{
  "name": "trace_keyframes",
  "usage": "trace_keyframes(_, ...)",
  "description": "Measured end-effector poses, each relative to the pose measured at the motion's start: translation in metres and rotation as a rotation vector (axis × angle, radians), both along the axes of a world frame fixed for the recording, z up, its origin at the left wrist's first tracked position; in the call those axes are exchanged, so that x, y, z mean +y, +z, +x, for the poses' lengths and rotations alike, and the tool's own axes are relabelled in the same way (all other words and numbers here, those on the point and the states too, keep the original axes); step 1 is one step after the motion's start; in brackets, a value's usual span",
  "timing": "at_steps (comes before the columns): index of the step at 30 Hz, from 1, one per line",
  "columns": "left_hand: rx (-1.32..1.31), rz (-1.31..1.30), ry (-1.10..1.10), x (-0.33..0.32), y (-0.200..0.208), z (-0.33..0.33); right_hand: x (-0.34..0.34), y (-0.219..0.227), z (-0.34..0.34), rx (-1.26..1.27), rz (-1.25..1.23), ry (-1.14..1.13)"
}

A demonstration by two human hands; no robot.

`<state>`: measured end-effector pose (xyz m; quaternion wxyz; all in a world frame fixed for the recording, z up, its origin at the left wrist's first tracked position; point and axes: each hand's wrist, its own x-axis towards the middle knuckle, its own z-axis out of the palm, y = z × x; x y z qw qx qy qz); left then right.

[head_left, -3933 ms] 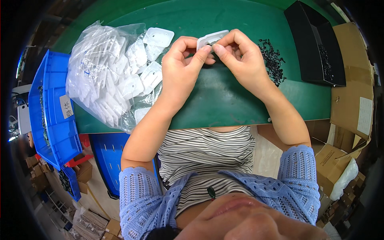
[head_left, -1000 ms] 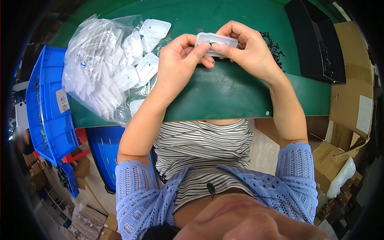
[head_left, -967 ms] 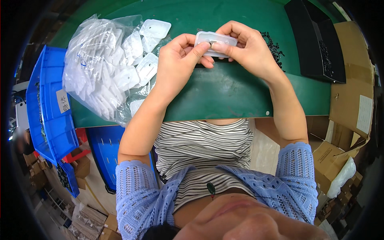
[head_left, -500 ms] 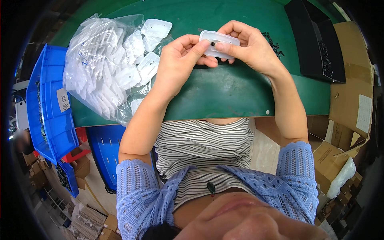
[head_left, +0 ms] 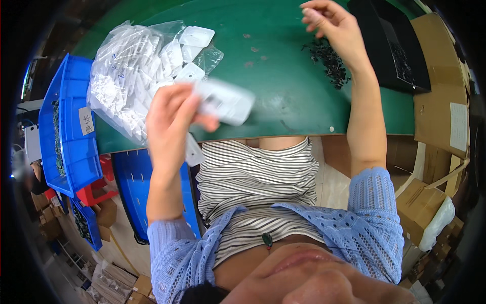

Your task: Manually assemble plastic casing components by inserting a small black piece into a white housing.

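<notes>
My left hand holds the white plastic casing, blurred, long axis pointing right above the table edge. My right hand, fingers loosely spread and empty, hovers just beside the pile of small black parts, well apart from the casing

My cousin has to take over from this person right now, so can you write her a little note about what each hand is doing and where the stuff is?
Left hand: grip shut on a flat white plastic part, blurred, lifted above the near edge of the green table mat.
Right hand: holds nothing that shows, fingers loosely curled over the heap of small black pieces at the far right of the mat.
Supply: more white parts in the clear plastic bag on the left, beside a blue plastic bin.
Done: one part is picked up and in hand.
Left: the full bag; whether the held part is finished cannot be told.
</notes>
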<state>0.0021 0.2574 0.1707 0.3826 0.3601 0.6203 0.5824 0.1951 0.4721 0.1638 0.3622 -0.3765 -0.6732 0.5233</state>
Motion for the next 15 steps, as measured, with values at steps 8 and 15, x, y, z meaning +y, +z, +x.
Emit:
trace_keyframes(8, -0.014, -0.253, 0.51, -0.174, -0.093, -0.092, 0.017, -0.003, 0.034, -0.589, 0.508, -0.025)
trace_keyframes(15, -0.035, -0.434, 0.712, -0.305, -0.225, -0.163, 0.012, -0.021, 0.013, -0.682, 0.639, 0.06)
